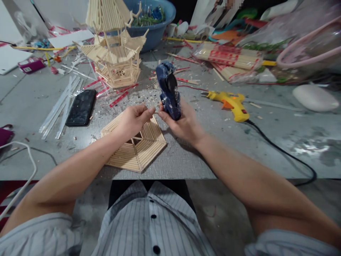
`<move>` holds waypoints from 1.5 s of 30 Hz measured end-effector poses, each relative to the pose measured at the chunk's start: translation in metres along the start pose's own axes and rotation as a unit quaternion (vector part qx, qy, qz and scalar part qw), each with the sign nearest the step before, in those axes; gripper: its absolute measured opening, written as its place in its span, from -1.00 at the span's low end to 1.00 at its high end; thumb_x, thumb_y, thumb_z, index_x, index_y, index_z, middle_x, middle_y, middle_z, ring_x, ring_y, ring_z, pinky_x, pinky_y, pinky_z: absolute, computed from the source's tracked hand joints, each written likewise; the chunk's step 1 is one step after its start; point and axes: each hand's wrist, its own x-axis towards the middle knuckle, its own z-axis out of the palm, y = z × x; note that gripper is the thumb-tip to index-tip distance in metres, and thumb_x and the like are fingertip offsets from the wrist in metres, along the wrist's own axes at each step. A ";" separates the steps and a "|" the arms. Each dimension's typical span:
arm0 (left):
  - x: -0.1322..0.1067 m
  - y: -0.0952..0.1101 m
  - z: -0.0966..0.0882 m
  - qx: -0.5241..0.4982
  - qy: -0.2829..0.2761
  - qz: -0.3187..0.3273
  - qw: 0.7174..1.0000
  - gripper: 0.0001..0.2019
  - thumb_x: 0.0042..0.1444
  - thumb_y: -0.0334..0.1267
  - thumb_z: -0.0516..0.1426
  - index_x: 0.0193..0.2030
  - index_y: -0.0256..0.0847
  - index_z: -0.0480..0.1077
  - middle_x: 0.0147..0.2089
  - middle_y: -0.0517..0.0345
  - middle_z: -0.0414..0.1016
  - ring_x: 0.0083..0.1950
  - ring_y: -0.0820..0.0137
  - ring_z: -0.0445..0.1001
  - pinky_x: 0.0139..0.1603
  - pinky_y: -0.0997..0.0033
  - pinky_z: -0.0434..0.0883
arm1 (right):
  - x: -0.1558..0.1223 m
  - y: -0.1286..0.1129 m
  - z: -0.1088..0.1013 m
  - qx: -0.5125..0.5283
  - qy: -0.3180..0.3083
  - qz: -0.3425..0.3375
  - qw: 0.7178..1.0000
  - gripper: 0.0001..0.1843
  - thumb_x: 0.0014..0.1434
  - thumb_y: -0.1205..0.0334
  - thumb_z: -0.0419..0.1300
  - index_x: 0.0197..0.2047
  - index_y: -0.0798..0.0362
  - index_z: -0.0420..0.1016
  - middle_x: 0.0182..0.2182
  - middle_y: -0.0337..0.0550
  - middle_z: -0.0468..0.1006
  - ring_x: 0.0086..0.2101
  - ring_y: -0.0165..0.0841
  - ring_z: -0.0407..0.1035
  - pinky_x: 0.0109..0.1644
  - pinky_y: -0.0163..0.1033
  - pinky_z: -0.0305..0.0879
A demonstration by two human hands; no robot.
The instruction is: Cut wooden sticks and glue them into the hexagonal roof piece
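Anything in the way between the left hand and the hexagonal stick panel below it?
Nothing visible. The left hand is over the hexagonal stick panel; whether they touch is unclear. The dark blue tool in the right hand is off to the right, not between them.

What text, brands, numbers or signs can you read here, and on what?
No text can be read.
Stick packet: red print, too blurred to read.
Wrapper scraps: red patches, any lettering too small.
Purple box: any print too small to read.
Phone: dark screen, no legible text.
Glue gun and the blue tool in the right hand: no legible label.
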 end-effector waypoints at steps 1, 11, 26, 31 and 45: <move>0.000 -0.001 -0.001 0.031 0.005 0.023 0.999 -0.71 0.13 -0.17 0.16 -0.57 -0.24 0.38 -0.66 0.27 0.26 -0.61 0.59 0.17 -0.56 0.53 0.09 | 0.000 0.000 -0.001 0.006 0.002 0.000 1.000 -0.71 0.17 -0.05 0.09 -0.13 -0.08 0.37 -0.29 -0.15 0.55 -0.23 -0.22 0.45 -0.10 -0.02 0.39; 0.001 -0.004 -0.010 0.297 -0.007 0.212 0.931 -0.79 0.17 -0.28 0.09 -0.26 -0.26 0.56 -0.30 0.05 0.57 -0.36 0.45 0.47 -0.37 0.47 0.30 | 0.002 -0.004 -0.002 0.030 -0.033 -0.011 0.999 -0.79 0.13 0.04 0.14 -0.19 -0.07 0.36 -0.29 -0.17 0.55 -0.31 -0.25 0.44 -0.19 -0.08 0.38; 0.010 -0.009 -0.019 0.199 0.125 0.218 0.947 -0.85 0.14 -0.31 0.10 -0.35 -0.24 0.50 -0.41 0.17 0.54 -0.35 0.48 0.46 -0.31 0.49 0.36 | 0.012 0.032 -0.009 -0.171 -0.030 -0.001 0.985 -0.39 0.02 0.24 0.16 0.17 -0.08 0.18 0.01 0.05 0.43 0.00 -0.02 0.35 0.06 0.18 0.28; 0.011 -0.013 -0.021 0.185 0.149 0.262 0.935 -0.85 0.09 -0.36 0.08 -0.48 -0.18 0.38 -0.54 0.25 0.34 -0.44 0.50 0.36 -0.39 0.46 0.30 | 0.011 0.019 -0.007 -0.209 -0.060 -0.017 0.976 -0.35 -0.03 0.30 0.15 0.18 -0.04 0.18 -0.01 0.07 0.43 0.00 -0.01 0.34 0.07 0.18 0.28; 0.014 -0.017 -0.023 0.170 0.138 0.309 0.925 -0.77 0.09 -0.33 0.08 -0.57 -0.17 0.21 -0.57 0.27 0.23 -0.50 0.53 0.24 -0.46 0.45 0.19 | 0.009 0.019 -0.006 -0.217 -0.077 -0.029 0.973 -0.33 -0.05 0.34 0.13 0.18 -0.02 0.19 -0.01 0.06 0.45 -0.02 -0.02 0.37 0.02 0.14 0.31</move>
